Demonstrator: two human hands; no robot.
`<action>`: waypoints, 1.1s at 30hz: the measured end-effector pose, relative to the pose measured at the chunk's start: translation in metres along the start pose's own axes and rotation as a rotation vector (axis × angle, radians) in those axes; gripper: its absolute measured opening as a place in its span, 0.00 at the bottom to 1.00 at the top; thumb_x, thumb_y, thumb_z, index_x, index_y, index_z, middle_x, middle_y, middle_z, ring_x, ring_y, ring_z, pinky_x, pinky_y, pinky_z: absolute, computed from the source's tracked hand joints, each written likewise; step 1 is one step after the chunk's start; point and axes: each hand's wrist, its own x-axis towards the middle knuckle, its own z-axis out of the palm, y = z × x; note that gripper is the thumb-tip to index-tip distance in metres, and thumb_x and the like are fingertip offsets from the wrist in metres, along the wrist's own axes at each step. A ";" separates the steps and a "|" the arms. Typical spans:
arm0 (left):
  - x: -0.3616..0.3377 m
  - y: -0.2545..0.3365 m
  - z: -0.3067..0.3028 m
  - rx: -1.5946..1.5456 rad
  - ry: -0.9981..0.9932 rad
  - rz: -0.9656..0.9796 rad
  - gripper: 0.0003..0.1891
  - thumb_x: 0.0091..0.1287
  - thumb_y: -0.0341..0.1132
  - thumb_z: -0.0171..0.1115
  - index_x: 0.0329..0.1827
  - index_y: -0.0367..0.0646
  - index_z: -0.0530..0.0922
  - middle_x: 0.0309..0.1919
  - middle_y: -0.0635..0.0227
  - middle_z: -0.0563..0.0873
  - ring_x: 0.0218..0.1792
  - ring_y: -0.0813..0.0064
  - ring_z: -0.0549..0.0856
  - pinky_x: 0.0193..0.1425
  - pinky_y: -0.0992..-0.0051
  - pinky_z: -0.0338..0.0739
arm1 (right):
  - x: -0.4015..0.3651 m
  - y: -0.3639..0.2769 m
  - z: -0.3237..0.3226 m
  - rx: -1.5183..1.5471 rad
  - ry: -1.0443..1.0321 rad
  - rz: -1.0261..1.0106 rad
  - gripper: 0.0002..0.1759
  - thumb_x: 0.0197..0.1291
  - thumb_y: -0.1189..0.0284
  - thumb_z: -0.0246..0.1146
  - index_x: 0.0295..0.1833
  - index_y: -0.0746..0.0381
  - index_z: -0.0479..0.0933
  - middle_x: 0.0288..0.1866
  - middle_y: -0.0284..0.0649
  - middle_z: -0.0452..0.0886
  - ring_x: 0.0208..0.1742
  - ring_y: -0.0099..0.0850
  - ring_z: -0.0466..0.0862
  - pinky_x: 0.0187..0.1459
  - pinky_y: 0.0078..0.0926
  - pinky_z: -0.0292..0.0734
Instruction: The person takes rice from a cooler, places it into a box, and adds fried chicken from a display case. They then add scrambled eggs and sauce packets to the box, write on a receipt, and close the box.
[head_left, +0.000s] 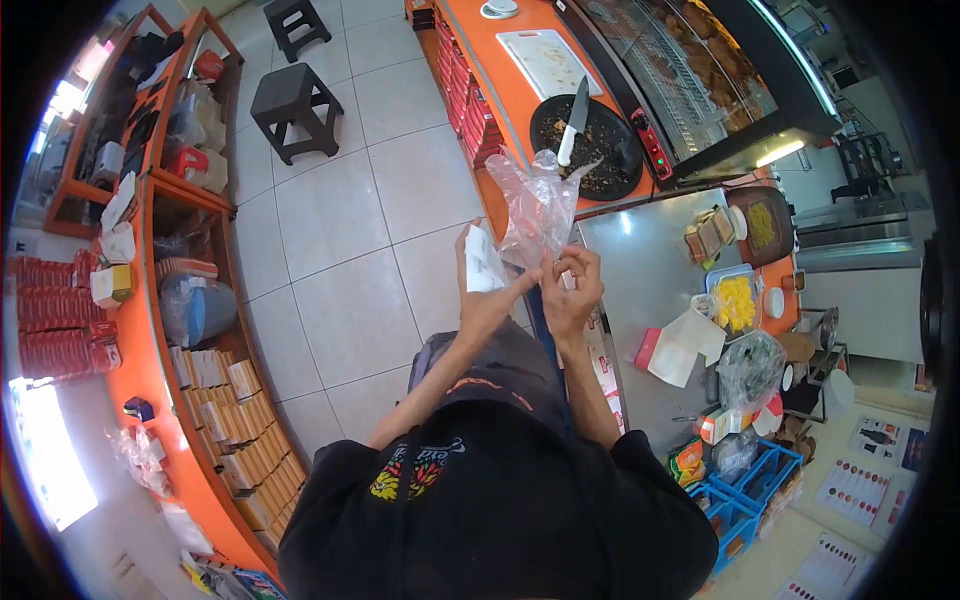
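- Basically pinching clear plastic at near edge with right hand.
- Gripping white packet in left hand.
- Likely light, limp, slippery, tearable; best held by edge.

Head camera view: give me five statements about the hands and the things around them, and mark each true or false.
1. The left hand holds a white packet. True.
2. The knife lies on the white cutting board. False: the knife lies across the round black pan.
3. The right hand has hold of crinkled clear plastic. True.
4. The larger-looking black stool is tipped over. False: that stool stands upright on the tiled floor.
5. The food in the blue-rimmed tray is yellow. True.
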 end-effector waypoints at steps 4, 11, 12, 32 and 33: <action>0.049 -0.021 -0.006 -0.066 0.170 0.071 0.38 0.60 0.24 0.71 0.73 0.45 0.61 0.48 0.66 0.79 0.43 0.75 0.83 0.48 0.76 0.78 | 0.012 0.013 0.032 -0.001 0.032 0.086 0.12 0.56 0.82 0.69 0.44 0.64 0.75 0.18 0.32 0.74 0.19 0.18 0.71 0.25 0.19 0.65; 0.143 -0.010 -0.033 0.069 0.170 0.033 0.31 0.63 0.25 0.70 0.69 0.41 0.66 0.42 0.68 0.79 0.42 0.77 0.82 0.47 0.76 0.78 | 0.085 0.044 0.091 0.144 -0.093 0.255 0.04 0.60 0.79 0.66 0.39 0.64 0.79 0.22 0.34 0.80 0.23 0.18 0.78 0.29 0.21 0.72; 0.160 -0.004 -0.030 0.083 0.178 0.026 0.30 0.63 0.24 0.69 0.68 0.40 0.67 0.42 0.69 0.78 0.43 0.78 0.81 0.46 0.76 0.78 | 0.096 0.055 0.102 0.180 -0.150 0.250 0.04 0.61 0.77 0.66 0.41 0.65 0.80 0.24 0.35 0.81 0.23 0.19 0.79 0.29 0.21 0.74; 0.429 -0.006 -0.018 0.633 -0.601 0.196 0.22 0.60 0.26 0.70 0.56 0.41 0.73 0.26 0.67 0.82 0.27 0.76 0.82 0.31 0.75 0.76 | 0.254 0.172 0.146 -0.291 -0.306 0.236 0.14 0.57 0.59 0.68 0.34 0.60 0.81 0.24 0.42 0.82 0.25 0.43 0.82 0.29 0.39 0.73; 0.444 -0.012 -0.019 0.719 -0.592 0.260 0.21 0.60 0.28 0.70 0.55 0.41 0.74 0.26 0.65 0.83 0.27 0.73 0.83 0.32 0.73 0.77 | 0.264 0.166 0.145 -0.356 -0.302 0.255 0.14 0.58 0.58 0.68 0.37 0.59 0.82 0.24 0.43 0.82 0.25 0.44 0.81 0.29 0.39 0.74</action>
